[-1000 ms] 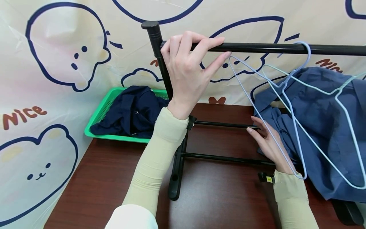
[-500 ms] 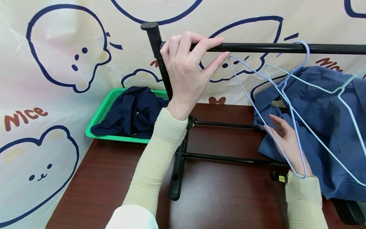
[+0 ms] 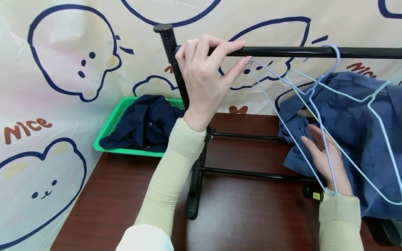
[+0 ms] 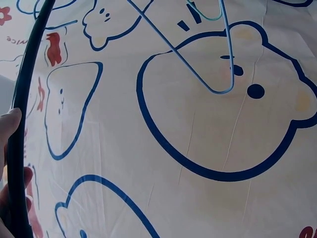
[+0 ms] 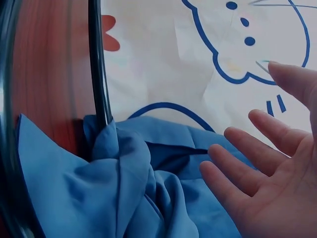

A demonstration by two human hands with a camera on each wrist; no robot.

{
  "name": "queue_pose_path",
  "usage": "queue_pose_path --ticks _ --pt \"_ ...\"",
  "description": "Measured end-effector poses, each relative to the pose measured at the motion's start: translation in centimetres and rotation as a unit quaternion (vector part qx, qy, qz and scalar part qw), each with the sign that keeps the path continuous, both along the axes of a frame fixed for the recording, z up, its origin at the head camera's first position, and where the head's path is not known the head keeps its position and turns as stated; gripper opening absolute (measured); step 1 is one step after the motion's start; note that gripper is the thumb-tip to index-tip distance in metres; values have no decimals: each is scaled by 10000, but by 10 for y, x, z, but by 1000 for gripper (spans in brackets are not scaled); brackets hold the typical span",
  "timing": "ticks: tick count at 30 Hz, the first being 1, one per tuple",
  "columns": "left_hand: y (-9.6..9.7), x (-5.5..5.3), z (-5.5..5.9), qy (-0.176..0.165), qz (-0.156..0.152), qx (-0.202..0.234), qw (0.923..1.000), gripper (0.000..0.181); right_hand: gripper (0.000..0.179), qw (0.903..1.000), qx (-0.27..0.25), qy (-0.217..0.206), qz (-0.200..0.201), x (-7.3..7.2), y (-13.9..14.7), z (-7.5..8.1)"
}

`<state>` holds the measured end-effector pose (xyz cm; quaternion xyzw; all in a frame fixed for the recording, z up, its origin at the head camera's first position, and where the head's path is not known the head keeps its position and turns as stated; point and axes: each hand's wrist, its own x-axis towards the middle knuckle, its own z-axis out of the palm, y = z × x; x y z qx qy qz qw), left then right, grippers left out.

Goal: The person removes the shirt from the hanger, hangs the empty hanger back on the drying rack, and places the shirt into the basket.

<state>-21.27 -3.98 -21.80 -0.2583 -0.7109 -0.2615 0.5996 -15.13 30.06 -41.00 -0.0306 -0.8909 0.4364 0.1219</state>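
Observation:
My left hand (image 3: pixel 205 71) grips the black top rail (image 3: pixel 282 52) of a clothes rack near its left post, fingers curled over the bar. In the left wrist view its thumb and fingertips show around the rail (image 4: pixel 22 134). A periwinkle hanger (image 3: pixel 309 92) hooks over the rail, its left corner close to my thumb tip. Behind that hanger is my right hand (image 3: pixel 329 157), fingers extended and holding nothing. It hovers beside a crumpled blue garment (image 3: pixel 355 129), whose folds fill the lower part of the right wrist view. A mint-green hanger (image 3: pixel 364 100) overlaps the garment.
A green basket (image 3: pixel 103 136) with dark navy clothing (image 3: pixel 141 122) stands behind the left post (image 3: pixel 171 48). Two lower black bars (image 3: pixel 248 172) and a rack foot (image 3: pixel 192 202) sit over the brown table (image 3: pixel 245 216). A cartoon-printed sheet (image 3: pixel 94 69) covers the wall.
My right hand has moved right, away from the lower bar and over the blue garment, with part of the garment now showing left of it. My left hand stays on the rail.

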Motion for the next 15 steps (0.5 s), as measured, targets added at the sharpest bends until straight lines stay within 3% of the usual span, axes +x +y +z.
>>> queue_pose_path --ticks 4,11,15 --pt "0 1 0 21 8 2 10000 35 56 9994 53 -268 -235 3 7 6" --pt "0 1 1 -31 35 -29 10000 35 47 9982 -286 411 -340 4 22 8" --pt "0 1 0 -61 42 -36 10000 36 45 9963 -166 563 -625 8 28 11"
